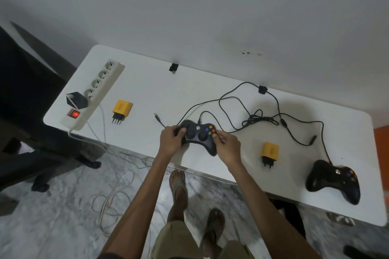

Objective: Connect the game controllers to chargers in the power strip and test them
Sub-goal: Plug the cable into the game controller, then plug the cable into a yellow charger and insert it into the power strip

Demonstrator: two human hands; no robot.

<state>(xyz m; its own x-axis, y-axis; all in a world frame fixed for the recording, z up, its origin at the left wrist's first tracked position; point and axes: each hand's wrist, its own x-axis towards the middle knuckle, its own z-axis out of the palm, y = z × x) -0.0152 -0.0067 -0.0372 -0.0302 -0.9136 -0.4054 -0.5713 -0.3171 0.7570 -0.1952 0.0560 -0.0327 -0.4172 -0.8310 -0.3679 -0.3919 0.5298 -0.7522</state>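
Note:
A black wired game controller (199, 135) is held over the white table (210, 90) near its front edge. My left hand (170, 140) grips its left handle with the thumb on top. My right hand (228, 145) grips the right handle, thumb near the coloured buttons. Its cable's USB plug (156, 116) lies loose on the table to the left. A second black controller (334, 181) rests at the right end, its cable (273, 120) tangled behind. Two yellow chargers lie unplugged, one (122, 111) at the left, one (269, 153) at the right. The white power strip (94, 92) has its red switch (74, 114) lit.
A black adapter (76, 100) sits in the strip's nearest socket. White cables (113, 195) coil on the marbled floor under the table's left end. A dark chair (25, 90) stands at the left. My sandalled feet (179, 187) are below the table edge. A wall backs the table.

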